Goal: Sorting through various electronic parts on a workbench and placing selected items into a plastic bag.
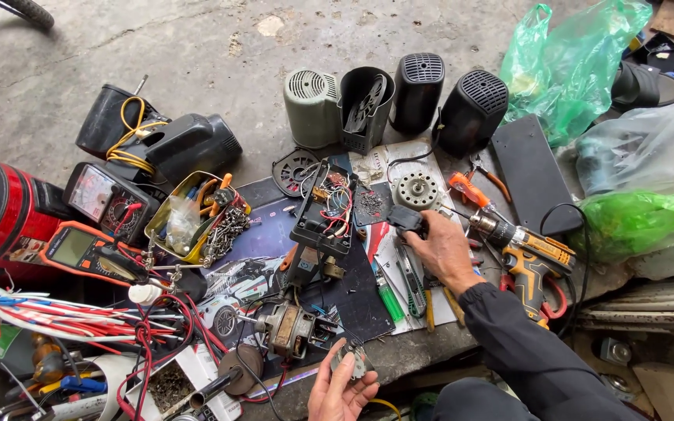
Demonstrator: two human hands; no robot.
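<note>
The right hand [445, 249] gripped a small black part [405, 219]; the left hand [340, 387] loosely held a little grey piece [353, 360]. Tangled wires [79, 318] lay near the left, and might have snagged it.

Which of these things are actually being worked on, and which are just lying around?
In hand:
- left hand holds a small round metal part
- right hand grips a small black part
- open black housing with wires and motor sit close by

Lying about:
- cordless drill
- two meters
- four motor covers
- green bags
- tin of small parts
</note>
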